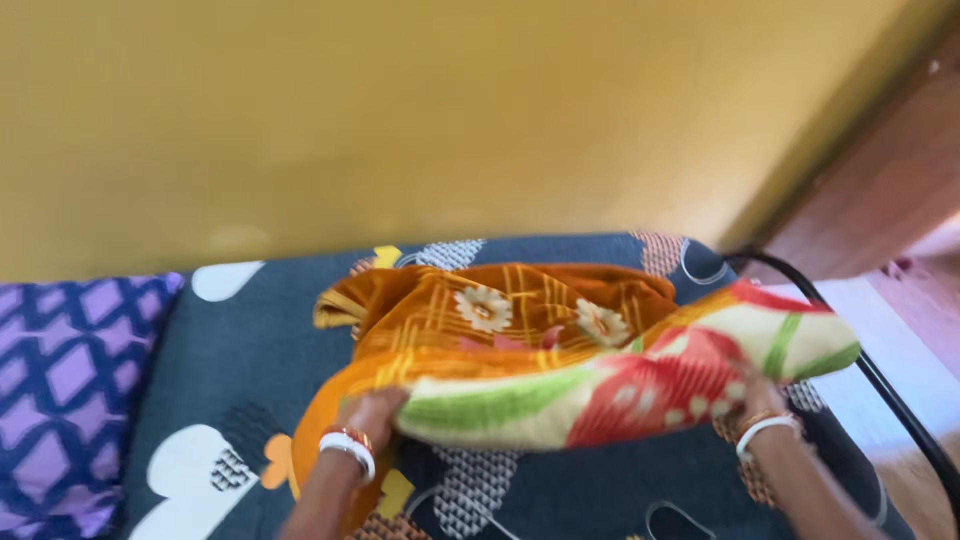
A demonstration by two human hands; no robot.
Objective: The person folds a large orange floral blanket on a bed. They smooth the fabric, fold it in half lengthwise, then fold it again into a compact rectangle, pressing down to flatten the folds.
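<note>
Both hands gripping floral blanket (600,385) edge: left hand (372,412), right hand (757,398), wrists extended forward over bed (250,340).

No packages, labels, signs or screens show in this view.
</note>
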